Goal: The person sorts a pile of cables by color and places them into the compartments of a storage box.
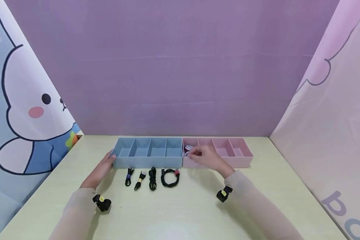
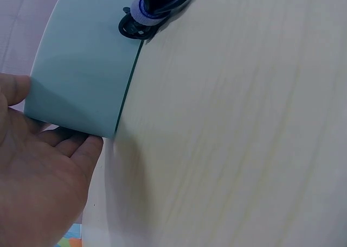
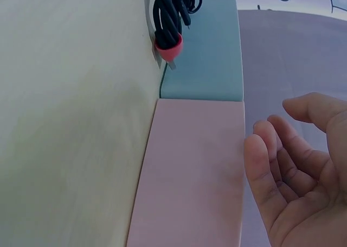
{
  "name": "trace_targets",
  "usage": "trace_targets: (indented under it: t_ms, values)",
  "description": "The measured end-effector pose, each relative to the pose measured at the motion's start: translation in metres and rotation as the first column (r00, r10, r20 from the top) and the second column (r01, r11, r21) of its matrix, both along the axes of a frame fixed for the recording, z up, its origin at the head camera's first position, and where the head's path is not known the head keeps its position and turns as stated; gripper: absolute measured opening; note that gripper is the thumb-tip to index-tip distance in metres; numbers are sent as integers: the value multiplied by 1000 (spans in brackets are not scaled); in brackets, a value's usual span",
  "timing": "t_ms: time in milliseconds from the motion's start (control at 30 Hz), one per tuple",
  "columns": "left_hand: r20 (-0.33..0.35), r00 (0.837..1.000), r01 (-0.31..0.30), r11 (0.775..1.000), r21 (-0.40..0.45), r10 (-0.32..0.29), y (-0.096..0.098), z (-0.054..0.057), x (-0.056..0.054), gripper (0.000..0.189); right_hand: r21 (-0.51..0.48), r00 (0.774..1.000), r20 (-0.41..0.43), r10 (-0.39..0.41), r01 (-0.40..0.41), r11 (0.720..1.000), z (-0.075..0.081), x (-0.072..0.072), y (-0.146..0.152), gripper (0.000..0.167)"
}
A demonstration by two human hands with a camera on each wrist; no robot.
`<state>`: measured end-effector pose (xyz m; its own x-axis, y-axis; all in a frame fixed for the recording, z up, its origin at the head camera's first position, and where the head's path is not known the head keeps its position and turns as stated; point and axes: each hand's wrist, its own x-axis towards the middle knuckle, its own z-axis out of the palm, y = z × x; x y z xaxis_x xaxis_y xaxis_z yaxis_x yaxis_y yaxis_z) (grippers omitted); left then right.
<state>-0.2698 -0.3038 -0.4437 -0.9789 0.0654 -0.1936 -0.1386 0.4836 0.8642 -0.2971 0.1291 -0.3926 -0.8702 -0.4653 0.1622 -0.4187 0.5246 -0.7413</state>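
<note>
My left hand [image 1: 103,167] rests against the left end of a blue divided box [image 1: 147,162]. In the left wrist view its fingers [image 2: 85,152] lie along the end wall, and the thumb is up by the rim. My right hand [image 1: 208,156] is over the left part of a pink divided box [image 1: 225,162]. A bundled white cable [image 1: 188,148] lies in that box's leftmost compartment, partly hidden by the hand. In the right wrist view the right fingers [image 3: 260,165] are loosely bent, thumb apart, with nothing between them.
The boxes stand end to end at the table's back, before a purple backdrop [image 1: 180,73]. In front of the blue box lie black cables: one with a purple tie [image 1: 128,176], one with a yellow tie [image 1: 139,181], a dark bundle [image 1: 152,179] and a red-tied coil [image 1: 170,184].
</note>
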Motion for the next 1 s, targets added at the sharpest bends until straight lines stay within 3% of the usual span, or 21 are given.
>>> trace_targets:
  t_ms: [233, 433, 1000]
  values:
    - [1, 1000, 6, 1000, -4, -6, 0, 1, -2, 70, -8, 999, -31, 38, -38, 999, -10, 5, -3, 14]
    - [-5, 1000, 7, 1000, 1, -7, 1, 1, 0, 67, -23, 991, 56, 121, -120, 992, -17, 10, -7, 19]
    - [-4, 1000, 11, 1000, 8, -11, 1, 4, 0, 67, 88, 989, 123, 87, -98, 991, -32, 15, -24, 13]
